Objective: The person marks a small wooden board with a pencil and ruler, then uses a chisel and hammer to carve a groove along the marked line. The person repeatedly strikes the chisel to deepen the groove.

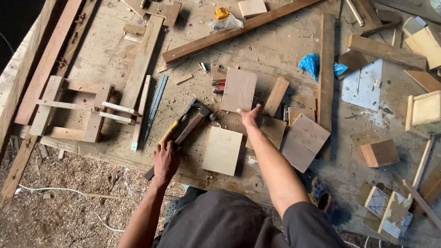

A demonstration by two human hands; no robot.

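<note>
On the dusty table, the left hand is laid, fingers bent, over the long wooden handle of a tool beside a yellow-handled hammer. The right hand is stretched forward, fingers apart, touching the lower edge of a brown board. A pale square board lies between both forearms. A small wooden frame sits well apart at left.

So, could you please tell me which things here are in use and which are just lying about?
In hand:
left hand on the hammer
right hand reaching at the brown board

Lying about:
pale square panel
blue plastic bag
tape measure
small wooden frame
</note>
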